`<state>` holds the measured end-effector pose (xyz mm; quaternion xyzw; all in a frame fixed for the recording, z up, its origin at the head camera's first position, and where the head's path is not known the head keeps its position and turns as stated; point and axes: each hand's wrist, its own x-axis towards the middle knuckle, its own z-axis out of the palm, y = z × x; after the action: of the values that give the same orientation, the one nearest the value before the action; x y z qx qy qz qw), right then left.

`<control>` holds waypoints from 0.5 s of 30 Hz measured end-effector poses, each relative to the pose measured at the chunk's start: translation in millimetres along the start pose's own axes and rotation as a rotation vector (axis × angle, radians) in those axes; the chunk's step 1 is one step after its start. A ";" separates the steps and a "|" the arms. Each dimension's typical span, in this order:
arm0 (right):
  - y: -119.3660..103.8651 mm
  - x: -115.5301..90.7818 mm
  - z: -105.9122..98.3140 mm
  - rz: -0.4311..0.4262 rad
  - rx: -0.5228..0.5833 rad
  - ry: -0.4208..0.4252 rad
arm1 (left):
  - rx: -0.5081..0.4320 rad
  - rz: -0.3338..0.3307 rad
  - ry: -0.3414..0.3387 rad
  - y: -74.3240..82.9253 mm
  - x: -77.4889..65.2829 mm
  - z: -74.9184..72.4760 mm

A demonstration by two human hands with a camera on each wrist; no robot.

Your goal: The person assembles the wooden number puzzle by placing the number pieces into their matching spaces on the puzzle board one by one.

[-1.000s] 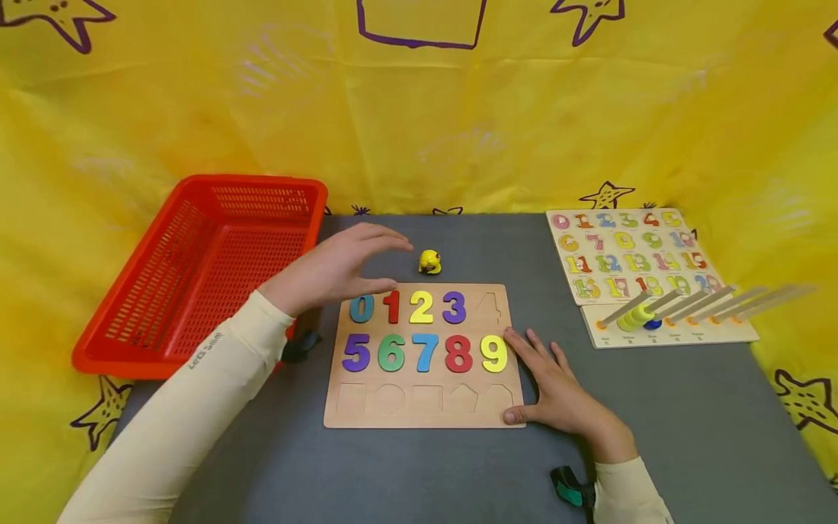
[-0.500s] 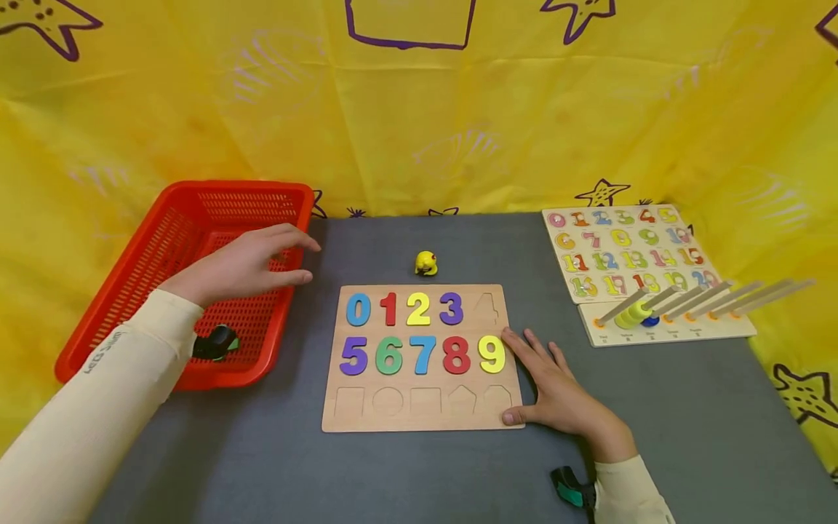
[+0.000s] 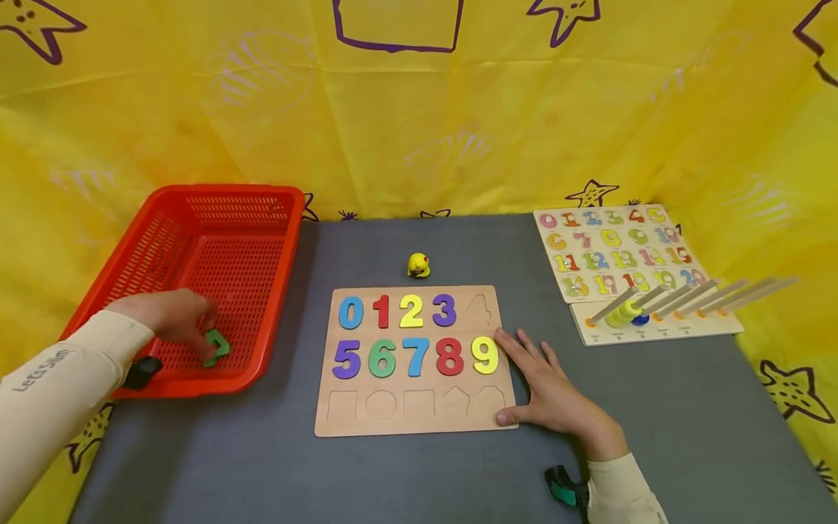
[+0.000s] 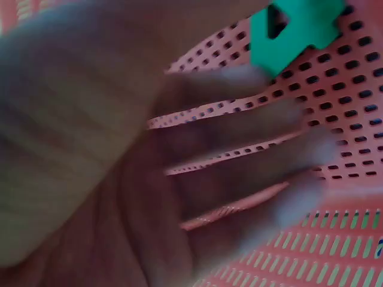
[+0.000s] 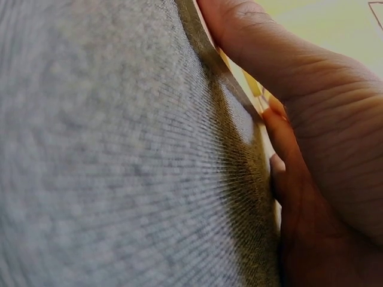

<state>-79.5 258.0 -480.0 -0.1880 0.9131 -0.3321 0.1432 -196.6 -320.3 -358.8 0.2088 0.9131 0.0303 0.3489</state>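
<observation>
In the head view my left hand is down in the red basket, at a green number 4 piece. The left wrist view shows its fingers apart and blurred, with the green number 4 by the index fingertip and thumb; firm contact cannot be made out. My right hand rests at the right edge of the wooden number board, fingers spread and thumb on its lower corner. Colourful number pieces fill two rows, except an unfilled outline at the upper right; the bottom row has bare shape outlines.
A small yellow toy stands behind the board. At the back right lies another number board, with a pegged counting board in front of it. A yellow patterned cloth hangs behind the grey tabletop.
My left hand has moved left from above the board and down into the basket, where the green number 4 now shows. My right hand has stayed on the board's edge.
</observation>
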 end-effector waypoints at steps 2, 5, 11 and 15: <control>-0.5 0.4 -1.5 0.002 -0.001 0.001 | -0.014 -0.028 -0.053 -2.3 -1.0 4.1; -1.0 0.4 -3.4 0.001 0.002 0.003 | 0.008 -0.011 -0.069 -2.3 2.0 4.6; 0.0 1.4 -1.9 -0.008 -0.007 -0.001 | 0.039 -0.001 -0.063 5.0 13.7 3.9; -0.2 2.6 0.5 -0.012 -0.006 -0.007 | 0.015 -0.031 -0.086 14.9 18.8 8.0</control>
<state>-81.5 256.5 -480.5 -0.1953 0.9125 -0.3294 0.1438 -198.7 -299.8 -373.6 0.1984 0.9006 0.0091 0.3867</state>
